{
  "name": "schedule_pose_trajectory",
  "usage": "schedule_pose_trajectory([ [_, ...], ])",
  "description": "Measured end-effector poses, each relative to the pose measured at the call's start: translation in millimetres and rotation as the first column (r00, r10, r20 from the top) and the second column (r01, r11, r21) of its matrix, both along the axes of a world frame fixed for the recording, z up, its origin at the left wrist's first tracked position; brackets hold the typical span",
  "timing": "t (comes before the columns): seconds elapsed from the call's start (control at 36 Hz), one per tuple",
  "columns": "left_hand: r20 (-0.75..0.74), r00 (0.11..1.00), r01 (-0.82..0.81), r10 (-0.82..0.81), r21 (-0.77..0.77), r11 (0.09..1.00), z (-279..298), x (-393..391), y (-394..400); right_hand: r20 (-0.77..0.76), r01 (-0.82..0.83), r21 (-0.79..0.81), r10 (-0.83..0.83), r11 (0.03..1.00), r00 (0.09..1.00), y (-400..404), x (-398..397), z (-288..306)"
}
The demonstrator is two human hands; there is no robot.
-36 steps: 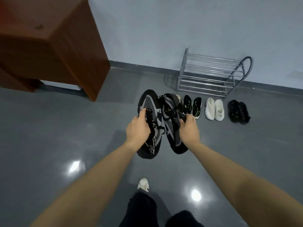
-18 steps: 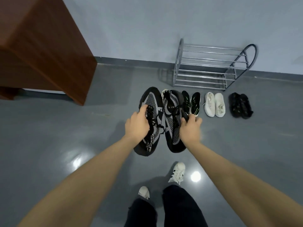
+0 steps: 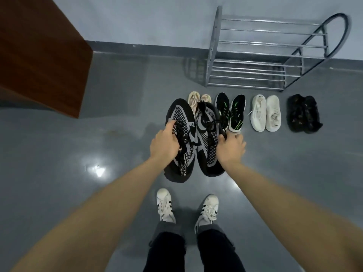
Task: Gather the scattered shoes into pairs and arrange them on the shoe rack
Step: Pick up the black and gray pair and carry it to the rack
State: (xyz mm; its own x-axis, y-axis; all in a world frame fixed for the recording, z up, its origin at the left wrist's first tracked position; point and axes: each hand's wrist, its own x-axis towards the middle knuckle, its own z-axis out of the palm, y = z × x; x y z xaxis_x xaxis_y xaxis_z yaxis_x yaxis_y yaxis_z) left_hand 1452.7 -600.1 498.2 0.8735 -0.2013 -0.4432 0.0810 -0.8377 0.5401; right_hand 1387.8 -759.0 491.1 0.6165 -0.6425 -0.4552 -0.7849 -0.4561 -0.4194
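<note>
At nine o'clock of the scene stands a brown wooden cabinet (image 3: 45, 55), well apart from the shoes. Toward the centre, the left hand (image 3: 164, 145) grasps the left black-and-grey knit sneaker (image 3: 179, 122) at its laces and tongue, fingers curled over the lacing; just beside it at three o'clock the right hand (image 3: 230, 148) pinches the matching right sneaker (image 3: 206, 154) by its outer collar and laces. Both sneakers appear lifted off the grey floor (image 3: 117, 124), toes pointing to twelve o'clock, sides nearly touching. Judging by the mesh uppers and thick soles, they are probably light, soft on top and stiff underneath, so the collar or lace bridge gives the surest hold; the loose laces could slip or snag. Behind their toes lies a beige pair (image 3: 199, 98), partly hidden. Continuing to three o'clock, a black-and-green pair (image 3: 230, 111), a white pair (image 3: 266, 112) and a fuzzy black pair (image 3: 303, 113) sit in a row on the floor. At one o'clock the metal shoe rack (image 3: 255, 55) stands against the wall, its bars bare.
</note>
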Motion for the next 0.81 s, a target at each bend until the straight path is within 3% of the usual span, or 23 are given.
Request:
schedule_pose_trajectory([
  [0.28,-0.064,0.993,0.102,-0.102,-0.012,0.995,-130,51,-15,-0.046,0.145,0.054,-0.143,0.988,0.989,-6,35,-130],
  [0.81,-0.210,0.971,0.138,-0.117,0.086,0.987,-471,39,-35,-0.173,0.222,0.088,-0.205,0.971,0.963,-20,22,-485],
])
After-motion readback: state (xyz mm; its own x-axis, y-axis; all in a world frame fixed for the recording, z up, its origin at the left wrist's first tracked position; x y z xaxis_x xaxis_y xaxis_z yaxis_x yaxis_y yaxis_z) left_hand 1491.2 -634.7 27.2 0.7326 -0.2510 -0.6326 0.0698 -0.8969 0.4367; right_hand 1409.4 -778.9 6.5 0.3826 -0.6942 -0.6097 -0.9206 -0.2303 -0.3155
